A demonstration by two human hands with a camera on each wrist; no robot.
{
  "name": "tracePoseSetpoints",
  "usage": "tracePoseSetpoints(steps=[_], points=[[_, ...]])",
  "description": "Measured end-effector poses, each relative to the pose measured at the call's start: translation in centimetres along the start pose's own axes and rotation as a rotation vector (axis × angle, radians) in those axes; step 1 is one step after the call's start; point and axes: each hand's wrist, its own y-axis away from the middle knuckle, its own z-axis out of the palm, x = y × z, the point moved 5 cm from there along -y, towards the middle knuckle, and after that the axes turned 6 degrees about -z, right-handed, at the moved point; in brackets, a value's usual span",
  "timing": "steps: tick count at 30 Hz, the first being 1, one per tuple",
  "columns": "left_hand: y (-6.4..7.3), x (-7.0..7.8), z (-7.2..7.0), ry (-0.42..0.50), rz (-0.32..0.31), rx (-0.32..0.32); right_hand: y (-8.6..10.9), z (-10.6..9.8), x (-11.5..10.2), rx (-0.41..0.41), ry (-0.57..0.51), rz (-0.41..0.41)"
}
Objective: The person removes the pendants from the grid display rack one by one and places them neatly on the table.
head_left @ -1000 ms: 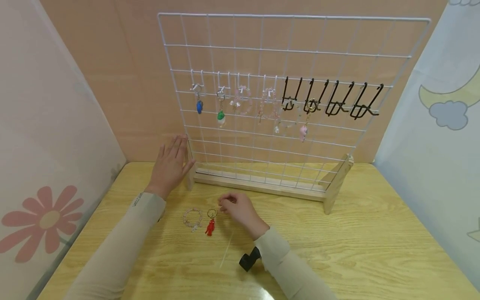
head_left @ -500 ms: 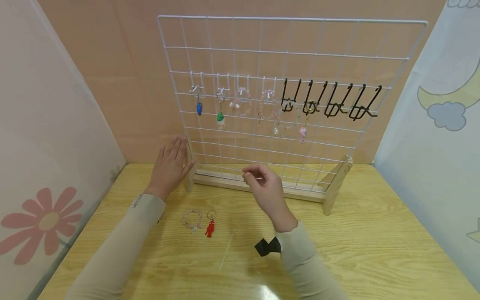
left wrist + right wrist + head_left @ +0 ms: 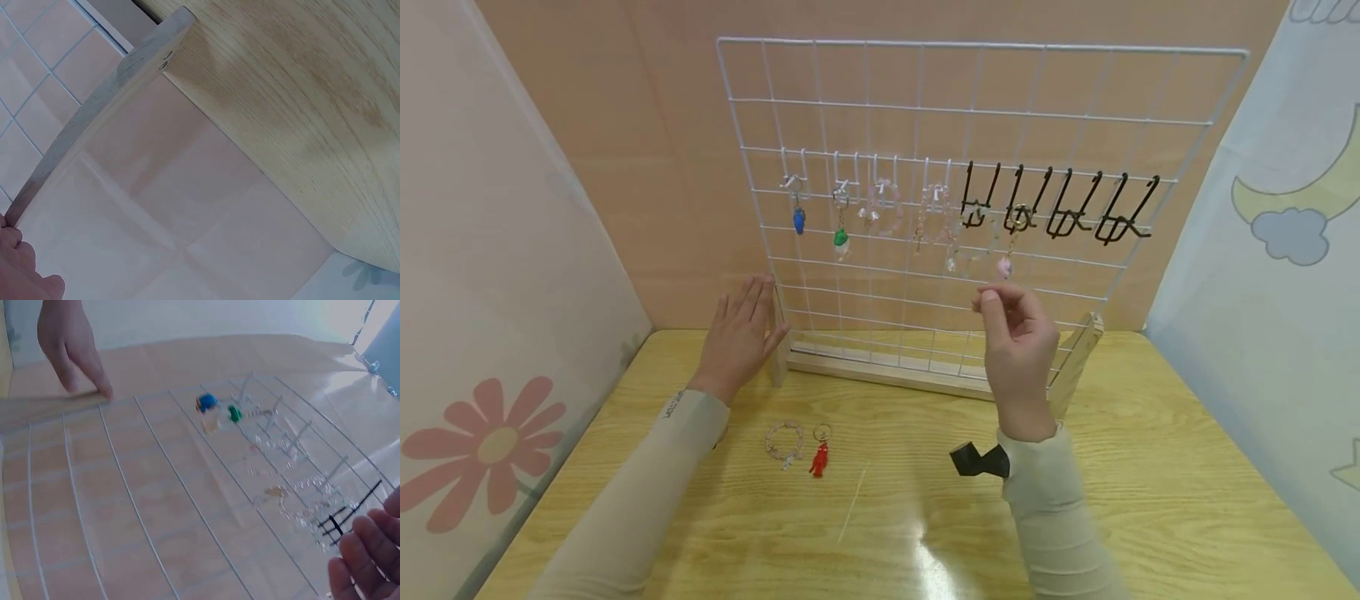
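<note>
My left hand (image 3: pixel 737 342) lies with its fingers extended against the left wooden upright (image 3: pixel 94 106) of a white wire display rack (image 3: pixel 880 369). Raised before the rack's right half, my right hand (image 3: pixel 1021 358) has its thumb and index finger together and the others curled. Whether anything is pinched there I cannot tell. Just above its fingertips hangs a keychain with a pink charm (image 3: pixel 1004 267). Black hooks (image 3: pixel 1066 223) stand higher up, the two rightmost bare. On the table lie a beaded bracelet (image 3: pixel 787 459) and a red figure keychain (image 3: pixel 820 460).
White hooks on the rack's left carry a blue charm keychain (image 3: pixel 799 221), a green and white one (image 3: pixel 841 239) and pale beaded bracelets (image 3: pixel 895 225). A black wrist strap mount (image 3: pixel 981 460) sticks out from my right cuff. Patterned walls enclose the wooden table (image 3: pixel 1187 500).
My right hand has risen from the table beside the red keychain and travelled right, up to the rack below the pink charm. The left hand has stayed against the upright.
</note>
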Motion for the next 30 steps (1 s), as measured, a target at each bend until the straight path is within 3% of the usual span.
tracePoseSetpoints(steps=[6,17,30], points=[[0.0,0.1,-0.1,0.003,0.0,0.015,-2.1,-1.7,0.3,0.122,0.117,-0.084],[0.0,0.1,-0.1,0.007,0.01,0.04,-4.3,-2.3,1.7,0.096,0.304,-0.002],[0.1,0.3,-0.2,0.023,-0.009,0.01,-5.3,-1.8,2.7,0.085,0.324,0.158]])
